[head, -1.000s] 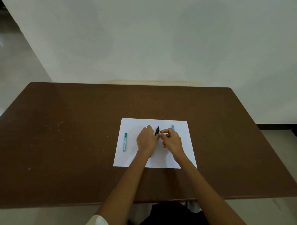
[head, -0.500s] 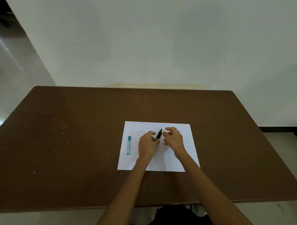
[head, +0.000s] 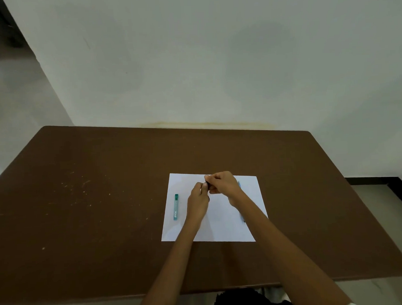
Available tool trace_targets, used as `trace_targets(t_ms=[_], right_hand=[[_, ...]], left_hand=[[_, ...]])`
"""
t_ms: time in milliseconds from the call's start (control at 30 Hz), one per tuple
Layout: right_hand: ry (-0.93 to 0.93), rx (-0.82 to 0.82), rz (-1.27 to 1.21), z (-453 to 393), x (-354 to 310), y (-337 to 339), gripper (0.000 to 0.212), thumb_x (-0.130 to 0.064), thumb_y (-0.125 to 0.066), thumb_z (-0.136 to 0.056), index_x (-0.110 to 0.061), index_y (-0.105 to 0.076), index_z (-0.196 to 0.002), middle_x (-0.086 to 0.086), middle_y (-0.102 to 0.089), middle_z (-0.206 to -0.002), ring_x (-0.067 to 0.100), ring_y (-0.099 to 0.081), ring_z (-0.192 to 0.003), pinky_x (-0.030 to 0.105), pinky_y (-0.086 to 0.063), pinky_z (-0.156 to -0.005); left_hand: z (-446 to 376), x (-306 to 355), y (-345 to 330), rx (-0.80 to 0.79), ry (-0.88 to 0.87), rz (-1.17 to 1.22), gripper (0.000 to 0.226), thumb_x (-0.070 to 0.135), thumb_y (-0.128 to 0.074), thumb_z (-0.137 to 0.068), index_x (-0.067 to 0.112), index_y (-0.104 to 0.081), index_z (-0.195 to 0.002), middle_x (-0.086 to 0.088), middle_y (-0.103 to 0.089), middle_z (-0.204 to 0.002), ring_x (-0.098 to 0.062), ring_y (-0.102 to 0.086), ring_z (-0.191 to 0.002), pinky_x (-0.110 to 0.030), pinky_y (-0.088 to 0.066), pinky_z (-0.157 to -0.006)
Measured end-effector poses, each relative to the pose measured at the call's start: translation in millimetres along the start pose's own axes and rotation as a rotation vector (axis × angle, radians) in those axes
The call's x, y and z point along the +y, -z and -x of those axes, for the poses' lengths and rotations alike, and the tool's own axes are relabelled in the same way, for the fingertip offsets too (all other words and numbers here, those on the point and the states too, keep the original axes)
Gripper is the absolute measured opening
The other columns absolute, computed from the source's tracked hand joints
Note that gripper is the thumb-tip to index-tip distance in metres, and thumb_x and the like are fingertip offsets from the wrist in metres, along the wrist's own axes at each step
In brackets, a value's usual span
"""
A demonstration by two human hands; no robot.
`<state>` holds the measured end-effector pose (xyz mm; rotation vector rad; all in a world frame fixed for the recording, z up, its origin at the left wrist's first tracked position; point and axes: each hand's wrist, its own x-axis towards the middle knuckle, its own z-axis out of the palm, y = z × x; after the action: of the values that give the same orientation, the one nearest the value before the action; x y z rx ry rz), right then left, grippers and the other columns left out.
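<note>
A white sheet of paper [head: 233,220] lies on the brown table [head: 106,214]. Above its upper middle my left hand [head: 197,202] and my right hand [head: 224,184] meet. Both hold a small black pen-like object [head: 207,184], of which only a dark tip shows between the fingertips. A teal tube [head: 176,207] lies on the paper's left part, apart from my left hand. A blue pen [head: 241,216] lies on the paper's right side, mostly hidden under my right forearm.
The table's back edge stands against a pale wall [head: 215,71]. Light specks [head: 81,187] mark the tabletop's left half. Floor shows at the left and beyond the table's right edge.
My right hand has moved left and up over the black object's tip, which now is nearly covered. The camera has tilted, and the blue pen shows beside my right forearm.
</note>
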<state>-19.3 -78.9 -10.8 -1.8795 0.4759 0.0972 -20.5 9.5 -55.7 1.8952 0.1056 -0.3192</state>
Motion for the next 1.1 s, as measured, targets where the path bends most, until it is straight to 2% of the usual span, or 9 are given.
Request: trace_targets(t_ms=[100, 233, 333, 467, 700, 833, 967, 1033, 1100], right_hand=[[-0.025, -0.018, -0.024, -6.1, -0.1, 3.4, 0.029, -0.019, -0.054, -0.093, 0.007, -0.065, -0.101, 0.017, -0.066, -0.087, 0.02, -0.064, -0.074, 0.03, -0.057, -0.078], [-0.021, 0.021, -0.099, -18.8, 2.0, 11.7, 0.023, -0.02, -0.057, -0.092, 0.0, -0.065, -0.099, 0.01, -0.069, -0.082, 0.013, -0.065, -0.066, 0.015, -0.055, -0.059], [0.06, 0.087, 0.07, -31.5, 11.0, 7.1, 0.014, -0.018, -0.059, -0.09, -0.007, -0.065, -0.093, 0.013, -0.071, -0.094, 0.015, -0.066, -0.072, 0.019, -0.054, -0.066], [0.193, 0.099, 0.437, -41.4, 26.6, -10.2, 0.016, -0.018, -0.06, -0.088, -0.007, -0.067, -0.096, 0.008, -0.07, -0.099, 0.02, -0.064, -0.088, 0.023, -0.045, -0.077], [0.227, 0.125, 0.508, -51.0, 40.3, -18.5, 0.014, -0.016, -0.061, -0.086, -0.009, -0.071, -0.093, 0.01, -0.068, -0.103, 0.021, -0.061, -0.091, 0.021, -0.042, -0.076], [0.219, 0.097, 0.523, -53.1, 42.9, -13.8, 0.02, -0.017, -0.061, -0.087, -0.009, -0.07, -0.103, 0.01, -0.066, -0.111, 0.022, -0.06, -0.096, 0.02, -0.041, -0.081], [0.2, 0.117, 0.412, -41.8, 36.5, -8.2, 0.029, -0.02, -0.064, -0.086, -0.009, -0.065, -0.113, 0.007, -0.066, -0.11, 0.02, -0.061, -0.095, 0.019, -0.039, -0.076], [0.169, 0.16, 0.265, -29.1, 37.0, -4.2, 0.022, -0.023, -0.061, -0.088, -0.011, -0.069, -0.104, 0.004, -0.069, -0.098, 0.018, -0.063, -0.085, 0.02, -0.042, -0.071], [0.092, 0.107, 0.032, -14.1, 39.3, -2.0, 0.019, -0.026, -0.059, -0.089, -0.012, -0.072, -0.091, 0.003, -0.07, -0.082, 0.016, -0.064, -0.073, 0.018, -0.05, -0.066]], left_hand=[[0.5, 6.0, 6.9, -0.082, 0.109, 0.118, 0.023, 0.032, -0.033, -0.099, 0.016, -0.047, -0.091, 0.0, -0.045, -0.067, -0.009, -0.038, -0.054, -0.016, -0.031, -0.046], [6.4, 7.2, 20.7, -0.141, 0.16, 0.298, 0.022, 0.029, -0.034, -0.099, 0.016, -0.052, -0.096, -0.002, -0.041, -0.062, -0.009, -0.029, -0.048, -0.016, -0.025, -0.041], [7.9, 8.3, 28.1, -0.121, 0.157, 0.378, 0.022, 0.025, -0.035, -0.1, 0.015, -0.054, -0.1, -0.004, -0.046, -0.063, -0.01, -0.031, -0.047, -0.017, -0.027, -0.043], [7.1, 7.5, 31.6, -0.123, 0.135, 0.365, 0.02, 0.023, -0.037, -0.099, 0.013, -0.054, -0.1, -0.004, -0.053, -0.071, -0.01, -0.037, -0.049, -0.018, -0.033, -0.045], [1.6, 0.2, 30.5, -0.102, 0.123, 0.323, 0.019, 0.024, -0.04, -0.098, 0.013, -0.055, -0.102, -0.003, -0.058, -0.078, -0.012, -0.046, -0.053, -0.02, -0.041, -0.05], [1.9, -4.7, 28.0, -0.108, 0.153, 0.336, 0.02, 0.023, -0.04, -0.098, 0.013, -0.056, -0.103, -0.004, -0.058, -0.079, -0.012, -0.047, -0.053, -0.018, -0.042, -0.048], [4.5, -5.6, 26.8, -0.105, 0.158, 0.35, 0.02, 0.022, -0.04, -0.098, 0.013, -0.057, -0.101, -0.004, -0.059, -0.078, -0.012, -0.048, -0.053, -0.017, -0.042, -0.047], [5.3, -5.3, 25.2, -0.102, 0.15, 0.337, 0.02, 0.022, -0.04, -0.098, 0.013, -0.057, -0.101, -0.004, -0.059, -0.078, -0.012, -0.048, -0.054, -0.017, -0.043, -0.047], [6.9, -4.6, 21.9, -0.119, 0.133, 0.298, 0.021, 0.022, -0.04, -0.098, 0.011, -0.057, -0.104, -0.004, -0.06, -0.079, -0.012, -0.049, -0.054, -0.016, -0.043, -0.047]])
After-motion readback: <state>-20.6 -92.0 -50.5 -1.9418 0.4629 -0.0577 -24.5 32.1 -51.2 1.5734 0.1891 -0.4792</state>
